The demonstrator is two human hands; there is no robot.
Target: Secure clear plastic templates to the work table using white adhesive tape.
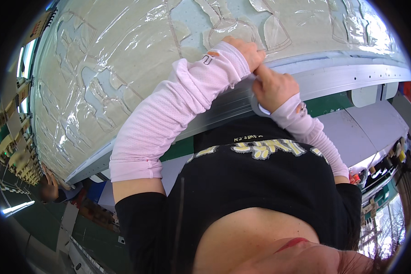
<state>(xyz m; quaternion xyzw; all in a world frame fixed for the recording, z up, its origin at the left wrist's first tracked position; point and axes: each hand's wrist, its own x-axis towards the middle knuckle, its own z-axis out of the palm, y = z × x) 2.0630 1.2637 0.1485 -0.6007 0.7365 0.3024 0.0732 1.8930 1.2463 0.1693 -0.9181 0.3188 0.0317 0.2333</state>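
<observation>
In the head view, the left hand was found at the near edge of the worktop, knuckles up and fingers curled under. Its fingertips were hidden, so whether it pinched anything could not be told. The right hand stood just beside it, index finger reaching to the left hand's fingers and the others folded. Contact between that finger and the left hand appeared likely, presumably because both were busy at one small spot.

Beneath the right hand was a pale curved item; whether it was gripped could not be established.

The clear film lay beyond and to the left of the left hand, over a pale sheet. In the inspector's judgement, it was spread so widely to keep the sheet's loose cut shapes flat. Pale blue gaps showed between these shapes.

A metal rail ran below the left hand and on past the right hand, apparently bordering the worktop. Pink sleeves covered both forearms up to the hands, probably as protection. Another person was noted well apart from the left hand, at the far left.
</observation>
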